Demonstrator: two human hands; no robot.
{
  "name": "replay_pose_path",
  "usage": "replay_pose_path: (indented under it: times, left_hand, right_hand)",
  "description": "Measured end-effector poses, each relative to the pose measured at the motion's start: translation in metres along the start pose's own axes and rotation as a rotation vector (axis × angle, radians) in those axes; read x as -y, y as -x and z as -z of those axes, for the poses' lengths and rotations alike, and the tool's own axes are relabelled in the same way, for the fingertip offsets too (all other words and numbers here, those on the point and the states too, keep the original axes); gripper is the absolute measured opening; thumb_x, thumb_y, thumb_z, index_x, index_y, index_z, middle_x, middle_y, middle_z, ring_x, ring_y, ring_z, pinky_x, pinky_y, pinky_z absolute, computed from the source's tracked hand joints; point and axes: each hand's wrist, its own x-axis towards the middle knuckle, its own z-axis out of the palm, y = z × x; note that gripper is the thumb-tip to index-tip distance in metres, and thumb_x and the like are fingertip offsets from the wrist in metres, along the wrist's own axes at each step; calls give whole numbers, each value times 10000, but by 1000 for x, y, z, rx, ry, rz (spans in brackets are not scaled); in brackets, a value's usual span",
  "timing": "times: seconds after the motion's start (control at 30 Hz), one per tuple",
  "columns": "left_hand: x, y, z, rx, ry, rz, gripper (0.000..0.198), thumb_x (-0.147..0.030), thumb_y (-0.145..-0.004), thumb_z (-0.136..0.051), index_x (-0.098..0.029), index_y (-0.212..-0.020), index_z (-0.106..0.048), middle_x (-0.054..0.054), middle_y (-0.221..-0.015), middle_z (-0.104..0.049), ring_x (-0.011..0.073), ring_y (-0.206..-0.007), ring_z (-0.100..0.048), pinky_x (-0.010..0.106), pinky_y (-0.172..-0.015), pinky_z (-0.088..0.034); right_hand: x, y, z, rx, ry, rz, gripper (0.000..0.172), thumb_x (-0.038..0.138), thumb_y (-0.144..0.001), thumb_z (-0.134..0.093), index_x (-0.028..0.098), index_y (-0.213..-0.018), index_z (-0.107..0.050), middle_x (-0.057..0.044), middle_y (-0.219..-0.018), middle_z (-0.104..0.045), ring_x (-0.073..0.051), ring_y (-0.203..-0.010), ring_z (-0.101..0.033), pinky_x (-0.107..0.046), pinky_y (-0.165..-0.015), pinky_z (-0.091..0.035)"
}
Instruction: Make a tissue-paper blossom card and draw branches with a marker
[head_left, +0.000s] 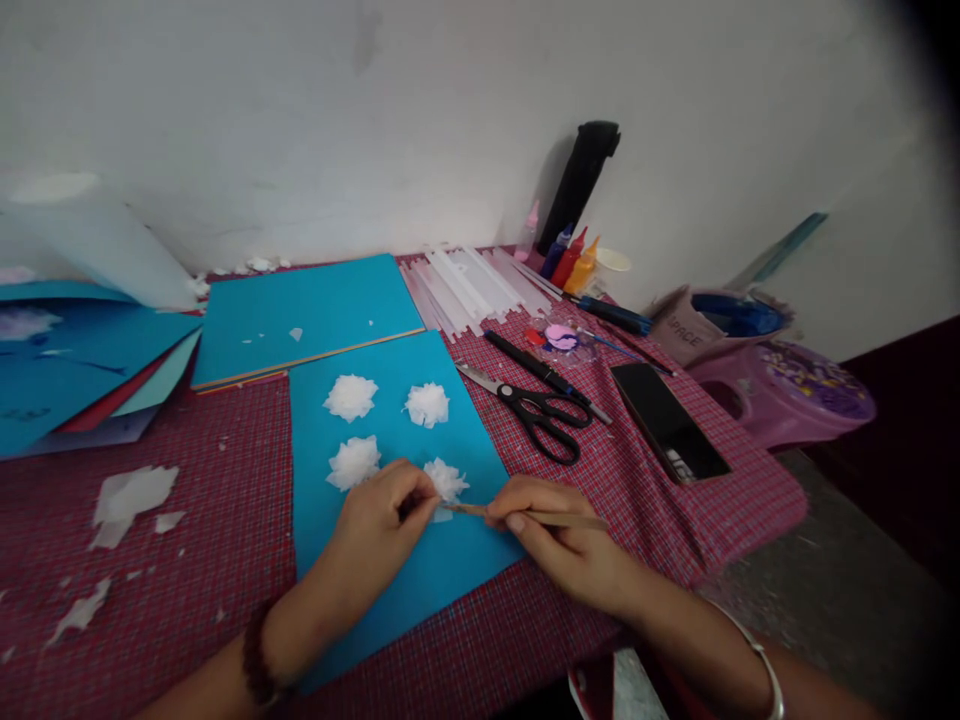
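A blue sheet of paper [420, 560] lies on the red checked tablecloth [187, 560] in front of me. Several white tissue puffs sit on it, one at the upper left [350, 396], another at the upper right [427, 404]. My left hand [379, 525] is pinched closed on the tip of a thin wooden stick [570, 518], right beside the lower right puff [448, 480]. My right hand [559, 535] is closed around the same stick further along, held flat just above the paper.
Black scissors [544, 410], a black pen [536, 368], a phone [667, 420] and a paint palette [559, 340] lie to the right. Paint bottles [570, 258] and white strips [472, 285] stand at the back. More blue sheets [300, 315] and tissue scraps [131, 495] lie left. A pink stool [787, 390] stands beyond the table's right edge.
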Motion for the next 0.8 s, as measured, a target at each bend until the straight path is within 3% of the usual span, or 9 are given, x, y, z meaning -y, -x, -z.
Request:
replay_pose_path:
  times: [0.37, 0.6, 0.7, 0.8]
  left_hand:
    - [-3, 0, 4, 14, 55, 4, 175, -293, -893, -518, -208, -780, -621, -11, -744, -587, 146, -706, -548, 290, -666, -401]
    - [-4, 1, 12, -79, 188, 86, 291, -400, -959, -437, -198, -796, -568, -28, -683, -514, 133, -635, -485, 262, -603, -385]
    - [-1, 3, 12, -86, 227, 85, 266, -378, -946, -463, -196, -782, -567, -25, -698, -526, 133, -658, -494, 264, -624, -392]
    - [2, 3, 9, -88, 252, 66, 238, -353, -940, -480, -194, -789, -570, -18, -734, -550, 137, -694, -509, 270, -651, -403]
  right_hand:
    - [2, 0, -3, 90, 225, 114, 184, 145, -974, -480, 213, -1043, -636, -44, -896, -694, -158, -830, -666, -295, -724, -549]
    - [6, 6, -5, 280, 680, 399, 288, 184, -1011, -344, 136, -1141, -597, -139, -951, -693, -244, -881, -651, -389, -787, -574]
    - [8, 8, -7, 295, 707, 409, 297, 202, -1020, -332, 150, -1126, -604, -126, -914, -686, -239, -855, -640, -399, -807, -573]
    - [8, 8, -6, 220, 543, 311, 249, 198, -1011, -385, 194, -1122, -607, -100, -915, -677, -217, -828, -645, -352, -731, -570]
